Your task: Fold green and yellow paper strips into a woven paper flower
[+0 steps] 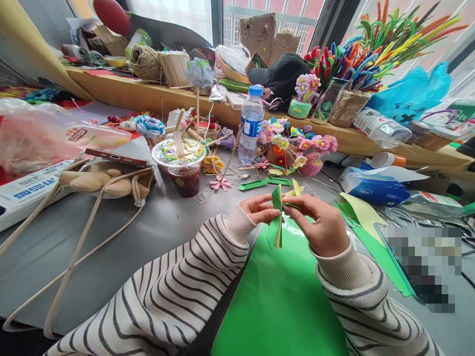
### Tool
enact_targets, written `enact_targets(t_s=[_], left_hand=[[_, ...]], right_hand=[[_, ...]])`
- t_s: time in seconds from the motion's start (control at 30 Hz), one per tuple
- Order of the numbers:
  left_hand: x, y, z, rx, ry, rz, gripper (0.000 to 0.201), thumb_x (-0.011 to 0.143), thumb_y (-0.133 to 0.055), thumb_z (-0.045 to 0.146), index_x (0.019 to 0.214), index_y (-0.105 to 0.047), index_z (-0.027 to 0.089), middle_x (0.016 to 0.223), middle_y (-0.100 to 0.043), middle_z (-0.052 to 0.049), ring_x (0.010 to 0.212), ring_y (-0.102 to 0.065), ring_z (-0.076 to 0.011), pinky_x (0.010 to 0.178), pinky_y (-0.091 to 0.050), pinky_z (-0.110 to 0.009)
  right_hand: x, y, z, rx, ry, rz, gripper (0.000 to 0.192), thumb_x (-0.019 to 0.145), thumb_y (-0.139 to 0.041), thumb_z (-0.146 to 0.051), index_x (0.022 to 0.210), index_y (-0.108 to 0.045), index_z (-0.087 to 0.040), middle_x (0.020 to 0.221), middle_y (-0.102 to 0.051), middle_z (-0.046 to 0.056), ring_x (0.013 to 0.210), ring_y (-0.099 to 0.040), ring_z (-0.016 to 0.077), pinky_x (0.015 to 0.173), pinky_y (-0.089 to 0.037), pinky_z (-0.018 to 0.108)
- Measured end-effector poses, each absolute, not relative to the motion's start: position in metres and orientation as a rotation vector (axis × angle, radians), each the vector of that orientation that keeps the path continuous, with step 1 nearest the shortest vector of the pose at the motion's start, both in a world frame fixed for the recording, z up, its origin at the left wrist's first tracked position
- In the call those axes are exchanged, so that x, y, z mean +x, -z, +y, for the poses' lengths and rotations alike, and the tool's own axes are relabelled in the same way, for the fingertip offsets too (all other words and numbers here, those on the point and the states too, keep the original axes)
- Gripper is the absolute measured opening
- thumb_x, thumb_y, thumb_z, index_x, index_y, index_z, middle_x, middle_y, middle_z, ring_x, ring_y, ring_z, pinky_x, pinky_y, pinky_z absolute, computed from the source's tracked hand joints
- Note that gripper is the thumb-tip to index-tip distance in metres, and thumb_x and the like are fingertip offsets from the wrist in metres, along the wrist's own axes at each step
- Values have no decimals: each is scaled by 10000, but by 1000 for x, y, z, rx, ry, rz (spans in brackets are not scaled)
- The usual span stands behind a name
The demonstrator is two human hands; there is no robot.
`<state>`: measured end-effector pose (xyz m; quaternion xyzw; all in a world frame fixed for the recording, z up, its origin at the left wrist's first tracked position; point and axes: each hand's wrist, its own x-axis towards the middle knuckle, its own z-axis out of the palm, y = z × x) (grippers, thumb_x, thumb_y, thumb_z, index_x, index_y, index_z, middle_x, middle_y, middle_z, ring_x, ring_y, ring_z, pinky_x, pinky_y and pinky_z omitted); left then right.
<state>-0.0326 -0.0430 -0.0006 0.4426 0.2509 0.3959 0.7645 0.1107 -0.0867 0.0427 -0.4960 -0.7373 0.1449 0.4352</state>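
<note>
Between the fingers of my left hand (260, 210) is a folded green paper piece (275, 230), upright, with a pale yellow layer showing at its lower end. My right hand (326, 227) pinches a thin green edge at its right side; whether this edge belongs to the same piece I cannot tell. Below both hands lies a glossy green sheet (278, 306). Just beyond the fingers are folded green paper strips (256, 184) and folded yellow paper (296, 189).
A lidded drink cup (184, 180) and a water bottle (250, 133) stand behind my left hand. Farther left, a phone (115, 157) rests on a beige bag (91, 182). At right are scissors (352, 222), a blue tissue pack (374, 185) and a blurred-out screen (423, 267).
</note>
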Motion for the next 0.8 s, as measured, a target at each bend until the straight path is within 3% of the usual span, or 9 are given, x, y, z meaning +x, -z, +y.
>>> enact_targets(t_s=[0.2, 0.47, 0.63, 0.8], left_hand=[[-31, -2, -44, 933, -895, 566, 455, 488, -711, 294, 875, -504, 175, 619, -623, 2, 586, -585, -135, 535, -422, -234], [-28, -1, -43, 943, -906, 616, 473, 461, -718, 324, 809, -436, 174, 587, -618, 21, 531, -585, -120, 502, -442, -219], [-28, -3, -45, 965, -977, 584, 438, 478, -715, 300, 793, -438, 173, 602, -626, 12, 561, -593, -129, 533, -449, -243], [-30, -4, -47, 1059, -1025, 513, 370, 508, -702, 266, 773, -460, 174, 611, -623, 18, 586, -596, -130, 620, -459, -287]], right_hand=[[108, -39, -86, -1193, -37, -1854, 96, 719, -529, -145, 780, -599, -171, 716, -642, 19, 638, -585, 111, 586, -487, 216], [99, -27, -90, -1161, 407, -1873, 108, 739, -502, -125, 794, -591, -151, 722, -641, 51, 695, -586, 137, 664, -460, 241], [100, -28, -90, -1176, 339, -1888, 133, 752, -474, -127, 822, -578, -172, 750, -632, 57, 729, -582, 152, 692, -460, 265], [106, -41, -89, -1222, 129, -2024, 138, 757, -454, -156, 857, -546, -180, 794, -614, 60, 723, -568, 157, 608, -479, 271]])
